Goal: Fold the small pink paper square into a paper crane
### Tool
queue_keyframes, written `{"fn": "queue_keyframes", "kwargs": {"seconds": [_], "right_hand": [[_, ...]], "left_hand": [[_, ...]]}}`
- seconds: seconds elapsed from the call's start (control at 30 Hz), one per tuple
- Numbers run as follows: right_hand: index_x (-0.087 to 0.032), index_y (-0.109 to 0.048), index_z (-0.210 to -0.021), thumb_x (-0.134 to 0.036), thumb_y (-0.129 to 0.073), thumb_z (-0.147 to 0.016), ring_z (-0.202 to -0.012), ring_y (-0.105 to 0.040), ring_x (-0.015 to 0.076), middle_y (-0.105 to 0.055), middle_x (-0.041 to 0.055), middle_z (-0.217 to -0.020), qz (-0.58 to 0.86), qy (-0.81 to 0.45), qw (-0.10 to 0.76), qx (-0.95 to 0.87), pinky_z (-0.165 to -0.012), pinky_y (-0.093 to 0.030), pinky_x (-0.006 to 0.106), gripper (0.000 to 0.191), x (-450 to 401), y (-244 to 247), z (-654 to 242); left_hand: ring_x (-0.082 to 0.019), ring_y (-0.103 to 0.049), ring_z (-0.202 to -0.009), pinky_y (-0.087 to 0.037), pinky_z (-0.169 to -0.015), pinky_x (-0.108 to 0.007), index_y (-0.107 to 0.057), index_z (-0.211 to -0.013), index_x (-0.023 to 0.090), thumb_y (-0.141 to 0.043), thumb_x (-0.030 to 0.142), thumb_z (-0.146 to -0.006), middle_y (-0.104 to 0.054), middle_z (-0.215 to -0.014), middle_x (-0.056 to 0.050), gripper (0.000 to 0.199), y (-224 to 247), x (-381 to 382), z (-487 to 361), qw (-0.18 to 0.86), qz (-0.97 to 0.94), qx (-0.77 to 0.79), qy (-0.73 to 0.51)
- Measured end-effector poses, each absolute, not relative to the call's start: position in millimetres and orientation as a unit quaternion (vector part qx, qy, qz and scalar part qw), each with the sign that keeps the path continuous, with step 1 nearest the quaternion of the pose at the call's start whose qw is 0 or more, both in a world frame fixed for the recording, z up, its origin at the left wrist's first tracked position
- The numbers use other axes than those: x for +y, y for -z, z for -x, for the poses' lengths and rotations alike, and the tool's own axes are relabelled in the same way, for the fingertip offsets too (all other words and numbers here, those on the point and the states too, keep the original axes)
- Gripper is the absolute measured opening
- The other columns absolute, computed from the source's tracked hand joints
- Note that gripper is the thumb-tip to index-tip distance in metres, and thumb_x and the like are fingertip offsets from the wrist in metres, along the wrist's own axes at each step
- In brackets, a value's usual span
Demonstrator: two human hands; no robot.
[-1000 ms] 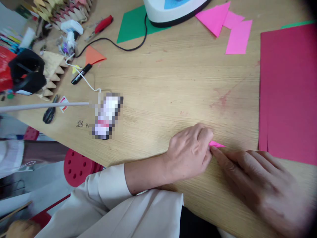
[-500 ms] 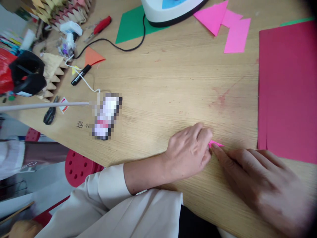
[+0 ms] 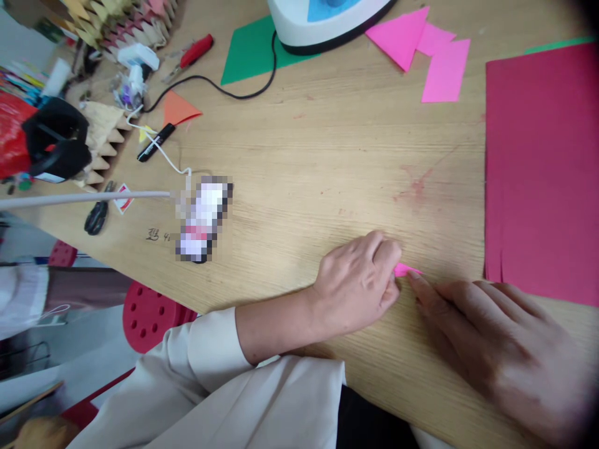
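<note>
A small piece of bright pink paper (image 3: 402, 270), folded narrow and ending in a point, lies near the front of the wooden table. My left hand (image 3: 358, 284) is closed around its left part, and the curled fingers hide most of the paper. From the other side, my right hand (image 3: 496, 349) holds the pointed tip, with a fingertip resting on it. The remaining fingers of that hand are bent together and partly hidden from the camera.
Pink paper pieces (image 3: 446, 70) lie at the back beside a white device (image 3: 322, 31) on green paper (image 3: 243, 50). Dark red sheets (image 3: 543, 174) are stacked at right. A phone (image 3: 203, 218), black marker (image 3: 156, 142), red-handled tool (image 3: 196, 51) and cables occupy the left. A red stool (image 3: 147, 318) stands below the edge.
My right fingertip has slid slightly right along the pink paper, toward its tip, so more of the paper shows. My left hand stays in place.
</note>
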State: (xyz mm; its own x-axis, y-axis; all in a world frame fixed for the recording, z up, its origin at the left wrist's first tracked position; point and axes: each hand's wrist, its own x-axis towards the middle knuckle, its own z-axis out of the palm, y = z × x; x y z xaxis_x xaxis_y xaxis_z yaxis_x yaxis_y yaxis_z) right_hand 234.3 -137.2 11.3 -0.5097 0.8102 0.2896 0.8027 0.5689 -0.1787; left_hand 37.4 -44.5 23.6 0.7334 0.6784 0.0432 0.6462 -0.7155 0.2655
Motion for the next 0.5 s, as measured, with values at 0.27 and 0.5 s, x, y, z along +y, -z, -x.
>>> {"fn": "queue_keyframes", "kwargs": {"seconds": [0.27,0.5], "right_hand": [[-0.005,-0.061,-0.125,-0.016,-0.054,-0.095,-0.071,-0.052,0.0216,-0.057,0.0076,-0.082,0.482,0.015,0.177,-0.858,-0.064,-0.044,0.039,0.033,-140.9,-8.5,-236.3],[-0.007,-0.058,-0.122,-0.012,-0.044,-0.096,-0.072,-0.054,0.0241,-0.059,0.0102,-0.085,0.464,0.020,0.160,-0.871,-0.064,-0.046,0.039,0.030,-136.4,-14.8,-235.5]], "left_hand": [[-0.015,-0.058,-0.080,-0.046,-0.068,-0.030,-0.052,-0.092,0.019,-0.048,0.021,-0.090,-0.063,-0.096,-0.002,0.005,-23.8,-44.7,-37.8,0.124,-0.921,0.362,-0.073],[-0.016,-0.060,-0.084,-0.047,-0.070,-0.030,-0.052,-0.095,0.019,-0.048,0.021,-0.091,-0.063,-0.098,-0.003,0.006,-22.8,-43.9,-37.2,0.136,-0.922,0.357,-0.070]]}}
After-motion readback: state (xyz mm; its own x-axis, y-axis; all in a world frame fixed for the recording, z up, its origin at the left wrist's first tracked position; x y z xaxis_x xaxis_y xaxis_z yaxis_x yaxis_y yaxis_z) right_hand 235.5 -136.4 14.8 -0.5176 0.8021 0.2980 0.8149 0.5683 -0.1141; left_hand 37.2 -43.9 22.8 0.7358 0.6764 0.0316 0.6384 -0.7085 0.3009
